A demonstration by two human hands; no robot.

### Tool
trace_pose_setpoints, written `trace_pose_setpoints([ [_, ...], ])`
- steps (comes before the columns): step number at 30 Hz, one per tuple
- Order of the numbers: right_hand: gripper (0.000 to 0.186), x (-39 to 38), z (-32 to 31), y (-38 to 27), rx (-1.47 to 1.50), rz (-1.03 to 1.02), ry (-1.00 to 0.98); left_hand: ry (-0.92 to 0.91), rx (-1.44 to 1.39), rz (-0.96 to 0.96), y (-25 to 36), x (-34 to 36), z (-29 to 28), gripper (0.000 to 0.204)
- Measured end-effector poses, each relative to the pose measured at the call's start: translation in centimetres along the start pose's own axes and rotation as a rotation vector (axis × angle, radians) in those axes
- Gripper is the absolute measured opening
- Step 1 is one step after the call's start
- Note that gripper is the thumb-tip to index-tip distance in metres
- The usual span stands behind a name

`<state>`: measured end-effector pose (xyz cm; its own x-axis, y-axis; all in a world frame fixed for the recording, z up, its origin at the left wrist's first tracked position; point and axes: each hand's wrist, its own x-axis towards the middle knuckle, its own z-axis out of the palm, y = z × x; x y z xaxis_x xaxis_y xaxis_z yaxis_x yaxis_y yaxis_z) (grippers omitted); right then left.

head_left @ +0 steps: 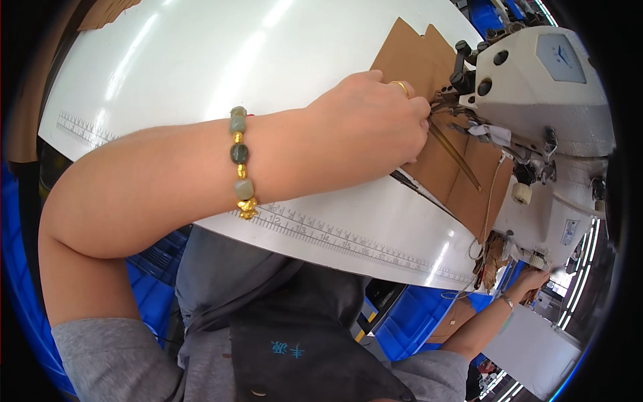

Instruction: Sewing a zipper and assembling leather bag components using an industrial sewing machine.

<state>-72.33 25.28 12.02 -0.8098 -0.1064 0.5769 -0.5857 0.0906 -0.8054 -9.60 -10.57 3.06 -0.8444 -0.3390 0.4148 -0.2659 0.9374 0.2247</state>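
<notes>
Left hand (385,124), fingers bent, lies over the brown panel (469,194), just beside the head of the white sewing machine (542,114); a thin brass-coloured strip (459,159) slants across the panel from near the fingertips, grip unclear; right hand (534,277) near the machine's lower end, contact unclear; white bench (301,40) carries the panel; blue bin (412,321) below.

Close head-worn view, facing down

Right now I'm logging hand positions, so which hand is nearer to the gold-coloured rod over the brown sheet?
Left: the left hand is close to the upper end of the rod; the right hand is farther off, past the brown sheet, near the sewing machine.
</notes>
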Motion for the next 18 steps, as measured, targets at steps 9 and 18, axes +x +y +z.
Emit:
trace_pose_setpoints([
  [9, 0.048, -1.6, 0.9, 0.0, -0.011, -0.046, 0.016, -0.012, 0.027, -0.003, 0.1, 0.0, 0.0, 0.039],
  [18, 0.058, -1.4, 1.5, -4.2, 0.137, 0.211, 0.008, -0.036, 0.064, 0.002, 0.3, 0.1, 0.0, 0.041],
])
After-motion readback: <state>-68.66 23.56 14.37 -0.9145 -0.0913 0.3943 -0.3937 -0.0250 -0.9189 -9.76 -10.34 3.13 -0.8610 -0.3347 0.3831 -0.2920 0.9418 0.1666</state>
